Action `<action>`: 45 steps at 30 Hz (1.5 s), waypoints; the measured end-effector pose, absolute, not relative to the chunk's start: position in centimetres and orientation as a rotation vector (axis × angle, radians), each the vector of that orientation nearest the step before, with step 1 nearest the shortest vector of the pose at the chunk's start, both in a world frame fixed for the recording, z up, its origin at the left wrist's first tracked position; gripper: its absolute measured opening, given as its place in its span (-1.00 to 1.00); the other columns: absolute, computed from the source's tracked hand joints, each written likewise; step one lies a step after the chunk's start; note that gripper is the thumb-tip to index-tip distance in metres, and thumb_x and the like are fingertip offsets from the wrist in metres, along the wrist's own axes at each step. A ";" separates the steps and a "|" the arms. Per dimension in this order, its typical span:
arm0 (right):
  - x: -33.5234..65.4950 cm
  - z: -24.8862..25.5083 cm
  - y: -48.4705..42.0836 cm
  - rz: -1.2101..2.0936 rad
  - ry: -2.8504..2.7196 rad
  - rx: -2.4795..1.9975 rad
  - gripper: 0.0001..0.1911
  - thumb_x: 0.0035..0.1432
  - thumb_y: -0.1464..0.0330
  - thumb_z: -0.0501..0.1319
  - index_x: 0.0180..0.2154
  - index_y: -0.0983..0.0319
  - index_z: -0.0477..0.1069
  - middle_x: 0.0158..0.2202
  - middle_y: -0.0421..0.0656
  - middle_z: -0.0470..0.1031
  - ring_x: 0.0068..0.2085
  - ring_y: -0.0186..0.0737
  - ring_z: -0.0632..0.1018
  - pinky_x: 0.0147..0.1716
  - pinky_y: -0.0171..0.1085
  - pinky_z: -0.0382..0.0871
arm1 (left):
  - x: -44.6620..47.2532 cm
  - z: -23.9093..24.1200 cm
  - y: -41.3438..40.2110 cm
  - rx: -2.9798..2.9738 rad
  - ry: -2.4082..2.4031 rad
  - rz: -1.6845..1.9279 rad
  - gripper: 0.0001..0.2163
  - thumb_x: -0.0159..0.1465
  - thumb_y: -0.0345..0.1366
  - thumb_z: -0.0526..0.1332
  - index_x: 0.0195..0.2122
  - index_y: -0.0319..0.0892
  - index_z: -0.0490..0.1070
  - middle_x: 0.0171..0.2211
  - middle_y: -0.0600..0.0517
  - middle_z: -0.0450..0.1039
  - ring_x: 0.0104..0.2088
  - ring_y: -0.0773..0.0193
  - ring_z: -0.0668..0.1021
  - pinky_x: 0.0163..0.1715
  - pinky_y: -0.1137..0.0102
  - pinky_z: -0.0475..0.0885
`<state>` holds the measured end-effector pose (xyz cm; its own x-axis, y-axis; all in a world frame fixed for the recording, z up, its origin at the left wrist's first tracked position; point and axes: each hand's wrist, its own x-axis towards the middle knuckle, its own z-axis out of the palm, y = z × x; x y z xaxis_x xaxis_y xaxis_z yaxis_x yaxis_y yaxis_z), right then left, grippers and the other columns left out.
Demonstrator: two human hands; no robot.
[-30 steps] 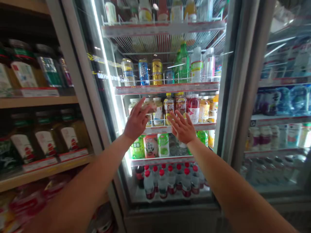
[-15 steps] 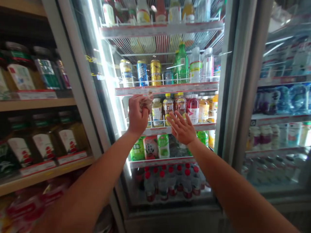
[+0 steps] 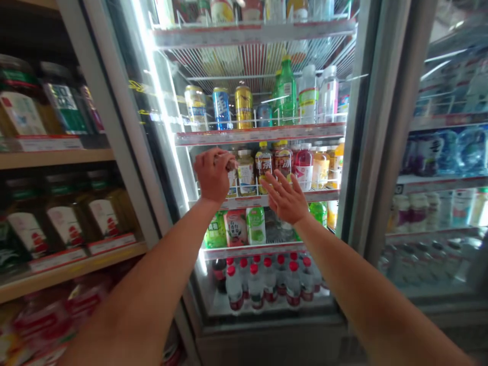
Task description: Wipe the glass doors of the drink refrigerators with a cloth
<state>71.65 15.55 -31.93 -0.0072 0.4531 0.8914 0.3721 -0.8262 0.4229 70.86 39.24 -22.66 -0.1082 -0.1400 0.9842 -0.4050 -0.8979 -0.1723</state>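
Observation:
My left hand (image 3: 213, 175) is closed around a crumpled, brownish-pink cloth (image 3: 231, 164), held up at the glass door (image 3: 142, 87) of a lit drinks fridge. Only a bit of the cloth shows past my fingers. To its right, my right hand (image 3: 287, 199) has its fingers spread, palm toward the glass, and holds nothing. It seems to rest on the pane, though contact is hard to make out. Behind the glass near my hands stand a brown tea bottle (image 3: 264, 165) with a yellow cap and a red drink bottle (image 3: 304, 165).
Inside the fridge, cans (image 3: 244, 107) and a green bottle (image 3: 286, 91) stand on a wire shelf. Red-capped bottles (image 3: 254, 284) fill the bottom. A wooden shelf (image 3: 61, 157) with large bottles is on the left. Another glass-fronted fridge (image 3: 446, 183) stands on the right.
My left hand with the cloth has shifted a little to the left, and the cloth is more covered by the fingers. My right hand stays nearly in place. The view has tilted slightly.

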 end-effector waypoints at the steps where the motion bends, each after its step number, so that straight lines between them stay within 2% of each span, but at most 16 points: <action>1: 71.6 -31.9 15.6 1.985 0.905 2.176 -0.30 0.39 0.33 0.03 0.44 0.09 -0.21 0.43 -0.23 0.05 0.45 -0.16 0.02 0.44 0.00 -0.33 | 70.8 -23.0 39.4 2.005 -0.679 2.083 -0.86 0.38 -0.29 0.14 -0.23 -0.05 0.50 -0.08 -0.07 0.46 -0.01 0.05 0.41 0.05 0.05 0.30; 4: 71.6 -32.0 15.6 1.970 0.922 2.209 -0.28 0.39 0.34 0.03 0.44 0.07 -0.24 0.43 -0.23 0.04 0.44 -0.14 0.04 0.43 0.03 -0.31 | 70.1 -23.6 40.0 2.101 -0.875 2.015 -0.85 0.36 -0.31 0.13 -0.32 -0.09 0.46 -0.10 -0.06 0.45 0.00 0.06 0.40 0.08 0.08 0.32; 6: 71.6 -32.0 15.6 1.966 0.931 2.224 -0.27 0.38 0.35 0.04 0.44 0.06 -0.26 0.43 -0.24 0.04 0.44 -0.13 0.04 0.43 0.04 -0.29 | 69.5 -23.9 40.1 2.134 -0.996 2.004 -0.85 0.33 -0.34 0.10 -0.30 -0.13 0.46 -0.07 -0.09 0.43 0.03 0.05 0.40 0.10 0.07 0.33; 12: 71.6 -32.0 15.5 1.989 0.923 2.176 -0.29 0.39 0.35 0.03 0.44 0.09 -0.22 0.43 -0.22 0.06 0.44 -0.14 0.05 0.43 0.03 -0.31 | 69.0 -24.6 40.4 2.175 -1.044 2.044 -0.86 0.33 -0.34 0.15 -0.11 -0.19 0.41 0.10 -0.17 0.35 0.21 -0.02 0.34 0.23 0.00 0.27; 15: 71.6 -32.0 15.5 1.980 0.921 2.187 -0.28 0.38 0.34 0.04 0.44 0.09 -0.23 0.43 -0.22 0.06 0.44 -0.13 0.05 0.43 0.03 -0.31 | 69.3 -23.0 41.4 2.170 -1.135 2.025 -0.75 0.37 -0.39 0.10 0.06 -0.12 0.33 0.24 -0.14 0.20 0.34 0.02 0.20 0.28 0.01 0.27; 17: 71.7 -32.1 15.5 1.970 0.923 2.200 -0.27 0.38 0.34 0.05 0.45 0.08 -0.24 0.43 -0.22 0.05 0.44 -0.13 0.04 0.43 0.03 -0.31 | 69.5 -21.3 42.3 2.087 -1.071 2.046 -0.73 0.38 -0.32 0.15 0.10 -0.07 0.29 0.28 -0.12 0.14 0.35 0.05 0.20 0.27 0.02 0.31; 20: 71.8 -32.1 15.5 1.981 0.908 2.188 -0.27 0.37 0.34 0.05 0.44 0.08 -0.24 0.43 -0.23 0.05 0.44 -0.14 0.04 0.43 0.03 -0.31 | 69.7 -19.8 43.3 1.913 -0.803 2.091 -0.64 0.36 -0.20 0.23 0.15 -0.06 0.24 0.21 -0.13 0.26 0.28 0.08 0.30 0.25 0.01 0.34; 22: 71.8 -32.1 15.5 1.985 0.896 2.181 -0.28 0.37 0.35 0.04 0.44 0.08 -0.23 0.43 -0.23 0.05 0.44 -0.15 0.04 0.43 0.03 -0.32 | 69.8 -20.4 43.5 1.956 -0.782 2.086 -0.62 0.42 -0.23 0.14 0.24 -0.08 0.18 0.21 -0.12 0.30 0.34 0.07 0.24 0.29 -0.04 0.29; 25: 71.8 -32.1 15.4 1.973 0.896 2.182 -0.29 0.38 0.34 0.03 0.44 0.09 -0.22 0.43 -0.22 0.04 0.45 -0.14 0.03 0.43 0.04 -0.32 | 69.7 -22.3 43.7 2.192 -1.013 2.037 -0.58 0.45 -0.36 0.01 0.32 -0.03 0.14 0.29 -0.02 0.27 0.42 0.09 0.09 0.37 -0.09 0.16; 28: 71.7 -32.0 15.4 1.994 0.884 2.141 -0.32 0.39 0.33 0.02 0.44 0.11 -0.16 0.43 -0.21 0.06 0.45 -0.15 0.03 0.43 0.02 -0.31 | 69.6 -22.1 44.6 2.390 -1.306 1.904 -0.55 0.43 -0.44 0.00 0.30 0.06 0.21 0.30 0.08 0.29 0.41 0.13 0.12 0.39 0.00 0.16; 33: 71.5 -32.0 15.5 2.026 0.854 2.093 -0.34 0.38 0.33 0.03 0.43 0.13 -0.10 0.41 -0.22 0.09 0.44 -0.17 0.04 0.43 0.00 -0.32 | 69.6 -20.0 45.9 2.263 -1.168 2.008 -0.44 0.39 -0.52 -0.03 0.38 0.07 0.07 0.45 0.00 -0.11 0.41 0.06 0.11 0.35 -0.04 0.20; 35: 71.5 -31.9 15.6 2.023 0.847 2.091 -0.34 0.38 0.33 0.04 0.43 0.13 -0.10 0.41 -0.21 0.08 0.44 -0.17 0.03 0.43 0.00 -0.33 | 69.6 -21.0 46.0 2.270 -1.171 2.023 -0.41 0.39 -0.52 -0.01 0.39 0.10 0.02 0.44 0.00 -0.06 0.44 0.09 0.03 0.38 -0.05 0.14; 37: 71.5 -31.9 15.6 2.020 0.841 2.093 -0.35 0.39 0.33 0.03 0.43 0.13 -0.09 0.41 -0.21 0.08 0.45 -0.16 0.03 0.43 0.00 -0.33 | 69.3 -22.3 46.1 2.422 -1.415 1.917 -0.41 0.39 -0.53 0.01 0.38 0.13 0.04 0.39 0.03 0.09 0.45 0.13 -0.04 0.40 -0.02 0.10; 40: 71.5 -31.9 15.6 2.002 0.841 2.113 -0.34 0.39 0.32 0.02 0.44 0.12 -0.13 0.42 -0.21 0.07 0.45 -0.16 0.01 0.43 0.01 -0.33 | 69.1 -22.7 46.6 2.602 -1.710 1.721 -0.43 0.39 -0.55 -0.01 0.36 0.13 0.10 0.36 0.08 0.17 0.43 0.17 0.05 0.40 0.02 0.13; 42: 71.5 -31.9 15.6 1.983 0.852 2.143 -0.31 0.39 0.32 0.02 0.44 0.10 -0.19 0.43 -0.22 0.05 0.45 -0.17 0.00 0.44 0.02 -0.32 | 69.2 -21.8 46.8 2.590 -1.548 1.812 -0.46 0.41 -0.53 -0.02 0.34 0.09 0.14 0.36 0.06 0.18 0.42 0.11 0.10 0.40 -0.05 0.11; 45: 71.6 -32.0 15.5 1.951 0.868 2.206 -0.26 0.38 0.33 0.03 0.45 0.07 -0.28 0.43 -0.23 0.03 0.45 -0.15 -0.01 0.44 0.05 -0.29 | 69.6 -21.6 46.2 2.429 -1.116 2.042 -0.52 0.42 -0.46 0.00 0.35 -0.06 0.17 0.37 -0.07 0.14 0.42 -0.06 0.08 0.35 -0.18 0.10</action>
<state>71.56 15.55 -31.96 0.0339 0.4514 0.8917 0.3606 -0.8376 0.4103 69.63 46.18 -21.64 0.0547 -0.6074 0.7925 -0.3392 -0.7578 -0.5574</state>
